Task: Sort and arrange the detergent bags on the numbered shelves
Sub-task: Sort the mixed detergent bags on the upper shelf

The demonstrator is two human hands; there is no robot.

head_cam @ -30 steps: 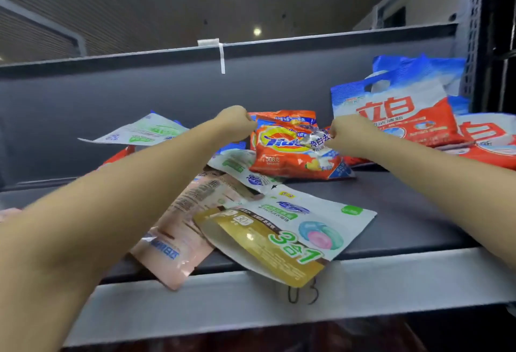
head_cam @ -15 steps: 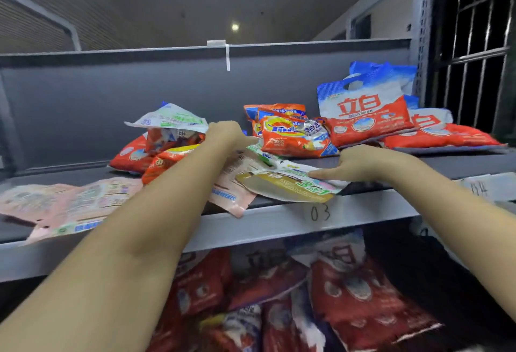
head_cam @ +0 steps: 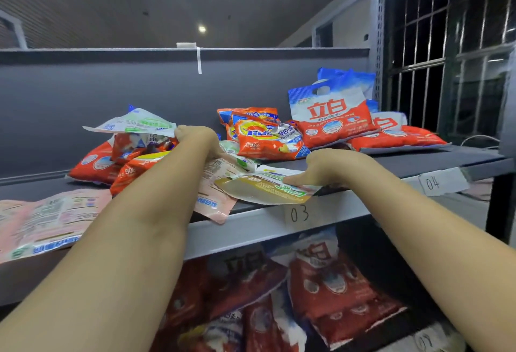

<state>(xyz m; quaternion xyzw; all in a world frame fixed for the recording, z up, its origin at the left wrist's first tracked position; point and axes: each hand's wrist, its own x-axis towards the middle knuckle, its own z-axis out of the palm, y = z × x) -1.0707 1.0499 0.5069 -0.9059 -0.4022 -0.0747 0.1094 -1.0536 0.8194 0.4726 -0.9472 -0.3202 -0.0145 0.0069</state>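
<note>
On the grey shelf (head_cam: 251,233) labelled 03 lie mixed detergent bags. My left hand (head_cam: 195,139) is curled at the right edge of a white-and-green pouch (head_cam: 134,124) that rests on red bags (head_cam: 95,164); its fingertips are hidden. My right hand (head_cam: 329,167) pinches a gold-and-white 3-in-1 pouch (head_cam: 259,188) at the shelf's front edge, thumb on top. A pink pouch (head_cam: 215,195) lies under it and overhangs the edge. Behind stand orange bags (head_cam: 268,136) and a red-and-white handled bag (head_cam: 332,114).
More flat pink pouches (head_cam: 42,220) lie on the shelf at the far left. A label 04 (head_cam: 432,182) marks the section to the right, where red bags (head_cam: 396,136) lie flat. Several red bags (head_cam: 335,290) fill the shelf below. A barred window (head_cam: 446,44) is at the right.
Both hands left the orange bag. My left hand moved to the white-and-green pouch's edge, and my right hand came forward onto the gold-and-white pouch. The view pulled back and down.
</note>
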